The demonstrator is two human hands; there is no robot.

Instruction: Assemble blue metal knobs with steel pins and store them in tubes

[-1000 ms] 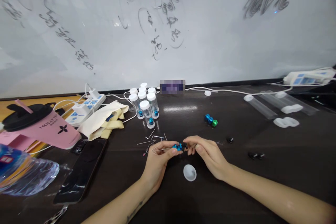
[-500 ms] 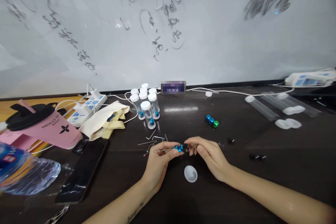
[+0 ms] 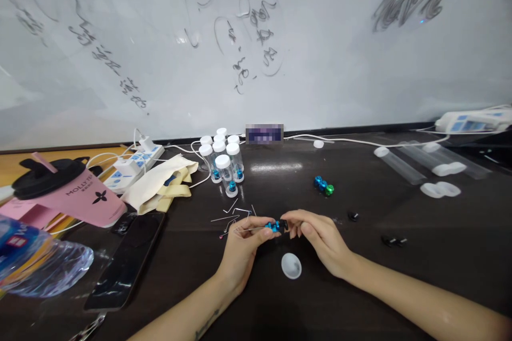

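Note:
My left hand point(image 3: 246, 242) pinches a small shiny blue metal part point(image 3: 272, 226) between thumb and fingers. A thin metal rod point(image 3: 252, 229) runs from the part back across the same hand. At the part's right end sits a small black piece point(image 3: 284, 225), and the fingertips of my right hand point(image 3: 318, 237) close on it. Some of those fingertips are hidden behind the hand. Just below both hands lies a shallow white cup point(image 3: 291, 266). Several thin bent metal keys point(image 3: 236, 213) are scattered behind my left hand.
Clear tubes with white caps point(image 3: 224, 170) stand at the back, blue parts inside. Blue and green parts point(image 3: 323, 185) and black pieces point(image 3: 394, 240) lie to the right, near empty tubes point(image 3: 400, 164). A phone point(image 3: 126, 261), bottle point(image 3: 40, 258) and pink cup point(image 3: 94, 197) occupy the left.
Both hands stay in nearly the same place around the blue part. The black piece at its right end shows a little more clearly. The whole view has shifted very slightly.

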